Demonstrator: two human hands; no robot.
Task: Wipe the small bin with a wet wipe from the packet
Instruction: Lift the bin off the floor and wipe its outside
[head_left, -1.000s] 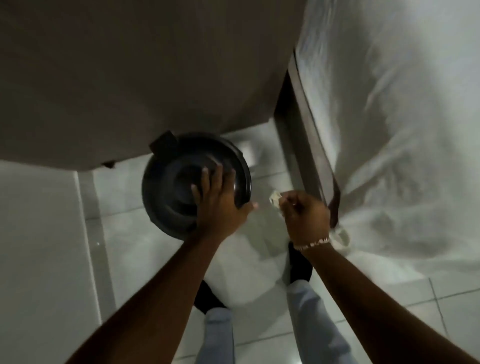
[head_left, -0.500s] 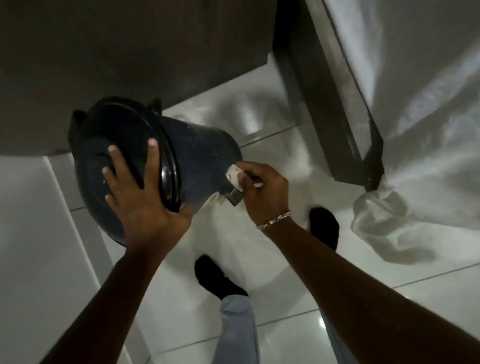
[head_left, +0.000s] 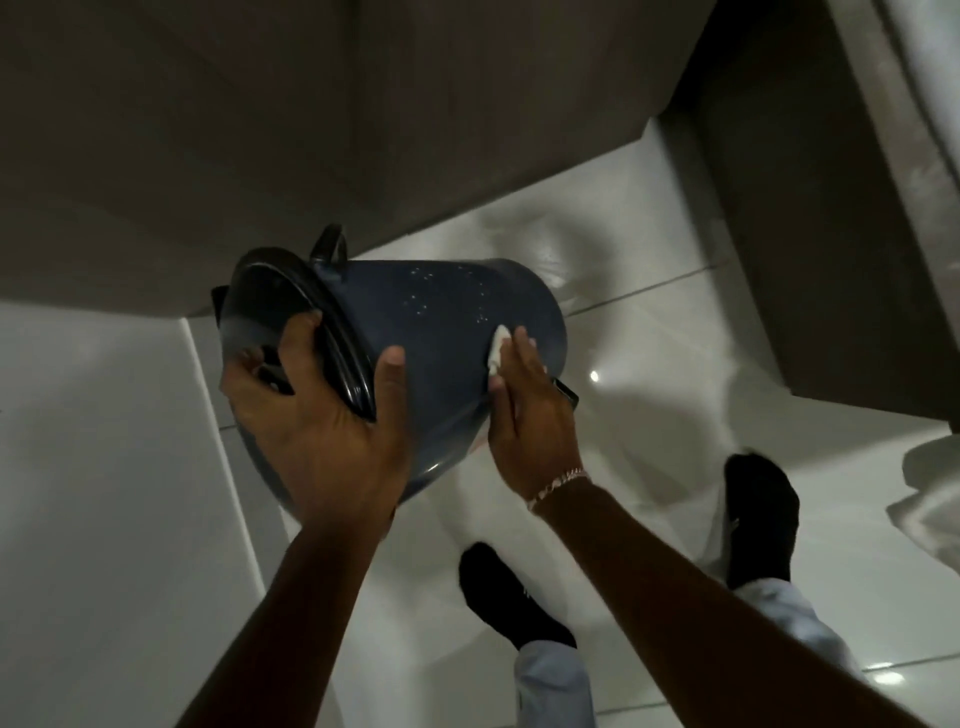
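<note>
2 hands working: left hand (head_left: 317, 431) gripping tilted bin (head_left: 457, 332) by its lidded rim above floor (head_left: 675, 405), right hand (head_left: 524, 410) pressing wipe (head_left: 497, 349) flat against its side; seeming light, stiff, slippery plastic.

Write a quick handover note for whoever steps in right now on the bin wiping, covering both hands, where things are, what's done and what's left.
Left hand: closed grip on the lidded rim of the small bin, holding it tipped on its side above the floor.
Right hand: presses the wet wipe flat against the bin's side wall.
Packet: not in view.
Done: wipe is out and on the bin.
Left: pale specks show higher on the wall; rest of the wall, lid and base likely unwiped.
</note>
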